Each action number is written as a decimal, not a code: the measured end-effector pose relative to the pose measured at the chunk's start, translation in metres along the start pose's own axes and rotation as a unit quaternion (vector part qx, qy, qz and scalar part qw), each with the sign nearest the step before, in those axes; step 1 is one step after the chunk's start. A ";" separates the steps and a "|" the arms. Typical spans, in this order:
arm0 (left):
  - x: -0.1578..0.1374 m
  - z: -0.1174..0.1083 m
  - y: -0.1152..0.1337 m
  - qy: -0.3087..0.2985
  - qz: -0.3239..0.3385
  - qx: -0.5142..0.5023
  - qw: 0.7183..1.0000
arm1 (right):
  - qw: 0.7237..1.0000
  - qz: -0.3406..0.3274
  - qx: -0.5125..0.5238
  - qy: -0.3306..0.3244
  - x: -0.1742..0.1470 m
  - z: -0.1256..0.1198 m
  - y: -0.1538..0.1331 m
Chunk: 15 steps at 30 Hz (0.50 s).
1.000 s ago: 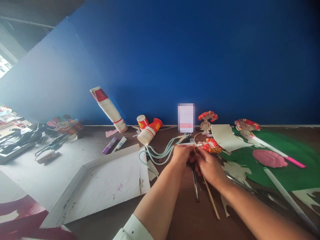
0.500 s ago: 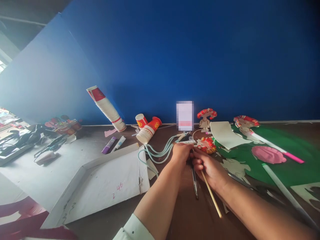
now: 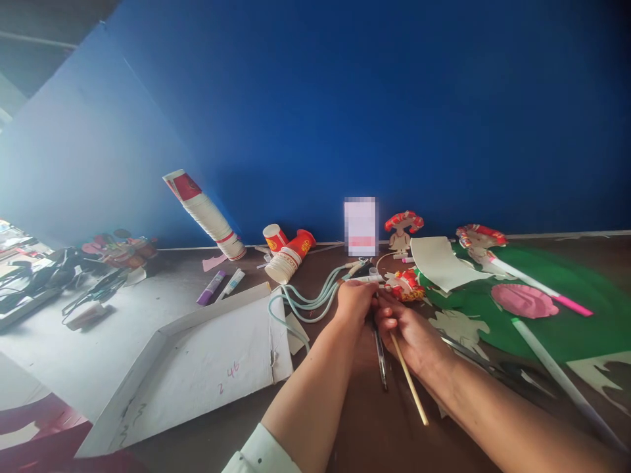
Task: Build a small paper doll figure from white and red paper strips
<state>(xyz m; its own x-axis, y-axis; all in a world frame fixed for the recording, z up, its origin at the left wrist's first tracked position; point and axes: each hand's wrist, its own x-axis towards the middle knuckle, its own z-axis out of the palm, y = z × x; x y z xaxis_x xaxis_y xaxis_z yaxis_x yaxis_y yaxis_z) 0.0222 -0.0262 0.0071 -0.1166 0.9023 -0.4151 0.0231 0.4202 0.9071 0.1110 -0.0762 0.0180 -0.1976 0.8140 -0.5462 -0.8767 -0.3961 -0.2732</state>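
My right hand (image 3: 405, 326) is closed round a thin wooden stick (image 3: 410, 381), whose lower end slants down toward me over the dark table. Right beside it, my left hand (image 3: 355, 301) has its fingers curled in against the right fingertips; what they pinch is hidden behind the hand. Just beyond the hands are a whitish tube-like piece (image 3: 362, 276) and a red-and-yellow paper cutout (image 3: 405, 285). A clear pen (image 3: 381, 361) lies on the table below the fingers, left of the stick.
Left of my forearm lies a shallow white box lid (image 3: 197, 368), with a pale blue cable (image 3: 315, 309) at its corner. Paper cups (image 3: 290, 256) and a leaning cup stack (image 3: 210, 217) stand behind. Scissors (image 3: 513, 374), paper scraps and markers (image 3: 542, 289) lie to the right.
The whole view has shifted slightly, so things sit a little further left. Both hands stay together, and the stick is still in my right hand at nearly the same slant.
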 end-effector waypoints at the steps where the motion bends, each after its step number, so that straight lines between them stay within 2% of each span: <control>1: -0.001 0.000 0.000 0.002 -0.001 0.000 1.000 | 1.000 -0.006 -0.001 0.001 0.000 0.000 0.001; 7: -0.004 0.001 0.002 -0.010 0.000 -0.011 1.000 | 0.999 -0.037 -0.019 0.005 0.000 0.000 0.004; 15: -0.004 -0.004 0.002 -0.029 -0.004 -0.005 1.000 | 0.999 -0.033 -0.040 0.011 0.001 0.002 0.000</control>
<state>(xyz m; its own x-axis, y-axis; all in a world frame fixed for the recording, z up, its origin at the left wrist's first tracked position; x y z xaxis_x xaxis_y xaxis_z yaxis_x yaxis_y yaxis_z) 0.0186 -0.0294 0.0114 -0.0580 0.9031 -0.4254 0.0130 0.4268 0.9043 0.1098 -0.0749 0.0191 -0.1303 0.8306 -0.5415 -0.8496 -0.3751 -0.3709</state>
